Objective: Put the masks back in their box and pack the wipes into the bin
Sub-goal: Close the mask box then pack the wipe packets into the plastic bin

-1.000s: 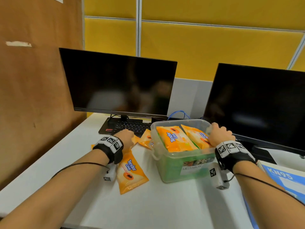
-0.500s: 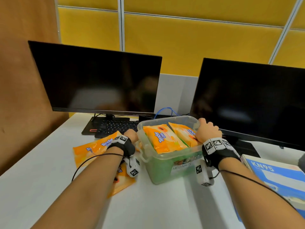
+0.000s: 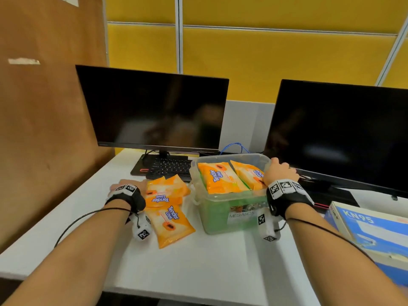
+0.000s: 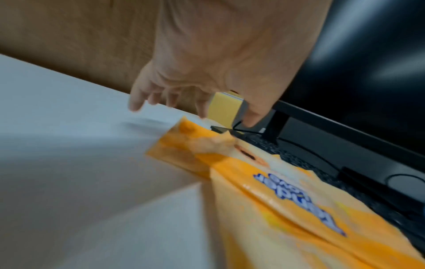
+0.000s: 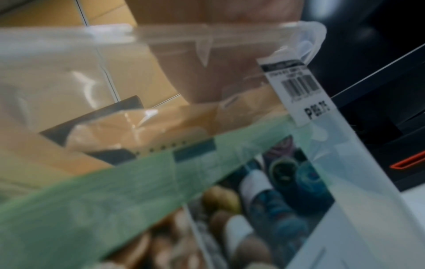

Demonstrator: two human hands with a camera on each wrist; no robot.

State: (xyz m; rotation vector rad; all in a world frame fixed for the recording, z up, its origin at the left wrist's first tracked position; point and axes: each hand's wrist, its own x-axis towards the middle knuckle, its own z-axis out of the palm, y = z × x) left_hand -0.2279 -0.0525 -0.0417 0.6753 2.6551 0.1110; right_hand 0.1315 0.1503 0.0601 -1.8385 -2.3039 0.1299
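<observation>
Bin point(image 3: 223, 215): clear, centre desk, two wipes packs point(image 3: 217, 178) inside. Your right hand point(image 3: 279, 172) rests on its right rim; finger curl cannot be told. Your left hand point(image 4: 207, 60): fingers spread, empty, above loose packs point(image 3: 164, 196) left of bin. Mask box point(image 3: 375, 230): far right.

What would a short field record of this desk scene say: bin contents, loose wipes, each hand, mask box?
bin: clear, on desk, two wipe packs standing inside
loose wipes: orange packs lying on desk left of bin, overlapping
left hand: fingers spread, holding nothing, beside loose wipes
right hand: on bin's right rim; grip unclear
mask box: blue, marked KN95, at right edge
</observation>
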